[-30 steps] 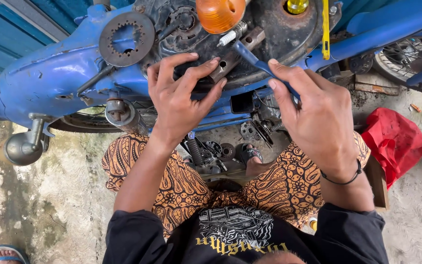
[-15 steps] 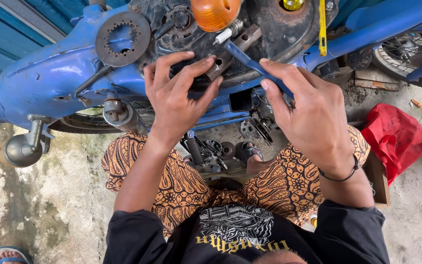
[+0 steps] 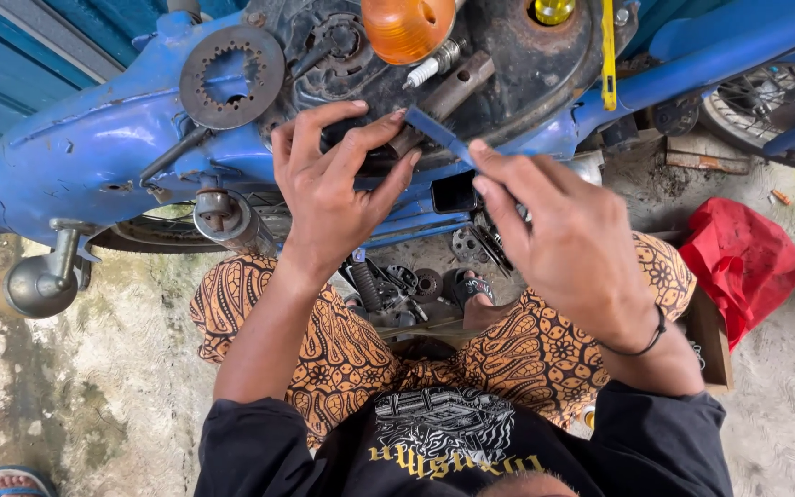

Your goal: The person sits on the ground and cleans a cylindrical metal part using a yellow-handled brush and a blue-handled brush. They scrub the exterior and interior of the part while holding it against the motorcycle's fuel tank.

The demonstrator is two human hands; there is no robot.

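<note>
head view: left hand presses fingers spread on the dark greasy engine casing; right hand pinches a slim blue tool there; best kept flat and steadied

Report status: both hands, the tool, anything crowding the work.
Left hand pressed on dark engine casing. Right hand pinching blue tool, tip at the casing. Orange indicator lamp and spark plug close above.

One head-worn camera looks steeply down from close above the person's lap, facing the blue motorbike frame lying across the concrete floor.
</note>
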